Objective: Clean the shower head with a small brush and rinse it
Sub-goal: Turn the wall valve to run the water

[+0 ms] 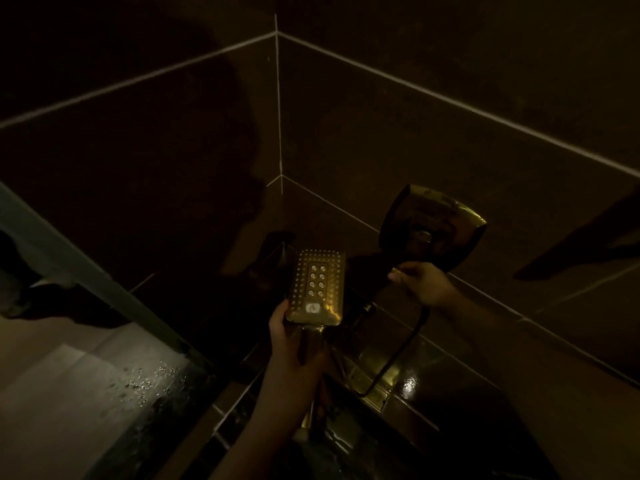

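The scene is very dark. A rectangular metal shower head (318,285) faces up at me, its nozzle holes showing. My left hand (294,344) grips its handle just below the head. My right hand (420,282) is closed on the lower edge of a shiny square wall fitting (433,226) to the right. A dark hose (398,355) loops down from near that hand toward the floor. No brush can be made out.
Dark tiled walls meet in a corner (280,133) behind the shower head. A glass screen edge (86,268) runs diagonally at the left, with a pale wet surface (69,393) beyond it. Glossy floor tiles (408,382) glint below the hose.
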`<state>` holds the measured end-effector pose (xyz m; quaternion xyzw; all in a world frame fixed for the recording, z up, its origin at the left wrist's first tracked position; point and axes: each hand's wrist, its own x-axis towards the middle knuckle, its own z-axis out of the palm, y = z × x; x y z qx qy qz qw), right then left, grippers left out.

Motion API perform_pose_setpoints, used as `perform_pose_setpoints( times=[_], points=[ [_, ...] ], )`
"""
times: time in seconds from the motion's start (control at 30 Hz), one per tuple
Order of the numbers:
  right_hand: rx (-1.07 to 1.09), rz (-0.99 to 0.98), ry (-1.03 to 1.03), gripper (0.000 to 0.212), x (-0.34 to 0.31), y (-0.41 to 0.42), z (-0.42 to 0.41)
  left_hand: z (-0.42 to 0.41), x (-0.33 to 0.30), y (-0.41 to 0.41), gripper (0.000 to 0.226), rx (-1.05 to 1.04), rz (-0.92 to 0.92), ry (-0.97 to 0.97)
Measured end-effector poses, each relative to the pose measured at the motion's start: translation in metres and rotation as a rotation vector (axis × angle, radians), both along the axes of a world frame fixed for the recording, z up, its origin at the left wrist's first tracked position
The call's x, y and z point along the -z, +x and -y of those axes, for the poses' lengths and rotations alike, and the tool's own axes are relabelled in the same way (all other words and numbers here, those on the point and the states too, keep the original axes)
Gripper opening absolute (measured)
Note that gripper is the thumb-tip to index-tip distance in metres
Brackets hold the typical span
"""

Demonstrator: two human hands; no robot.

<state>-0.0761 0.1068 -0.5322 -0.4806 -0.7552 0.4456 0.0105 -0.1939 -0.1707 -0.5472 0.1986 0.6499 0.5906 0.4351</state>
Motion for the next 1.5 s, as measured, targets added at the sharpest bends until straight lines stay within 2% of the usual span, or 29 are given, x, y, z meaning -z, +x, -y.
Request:
perform_pose_setpoints(
  times=[0.23, 0.63, 0.8, 1.13, 1.2, 1.33, 1.4, 1.5],
  points=[
    [0.138, -0.037, -0.017, 0.028, 0.021, -0.005, -0.008, -0.002, 0.009, -0.013, 0.091, 0.022, -0.015, 0.025],
    [0.145, 0.040, 0.023, 0.022, 0.017, -0.006, -0.009, -0.012, 0.022, -0.009, 0.094, -0.016, -0.032, 0.062],
    [0.134, 0.064, 0.014, 0.022, 0.012, -0.006, -0.009, -0.018, 0.026, -0.007, 0.092, 0.008, -0.015, 0.062],
    [0.160, 0.037, -0.007, 0.024, 0.014, -0.005, -0.003, -0.029, 0.027, -0.002, 0.089, 0.107, -0.095, -0.021],
    [0.195, 0.015, 0.037, 0.025, 0.017, -0.004, 0.005, -0.030, 0.031, -0.001, 0.089, 0.122, -0.079, -0.047],
    [0.165, 0.058, 0.281, 0.024, 0.024, 0.004, 0.028, -0.034, 0.035, 0.002, 0.090, 0.115, -0.066, -0.101],
    [0.094, 0.102, 0.306, 0.026, 0.019, 0.008, 0.031, -0.037, 0.033, 0.005, 0.091, 0.118, -0.063, -0.111],
    [0.116, 0.174, 0.262, 0.024, -0.002, 0.017, 0.021, -0.041, 0.028, 0.012, 0.091, 0.135, -0.077, -0.105]
  ],
)
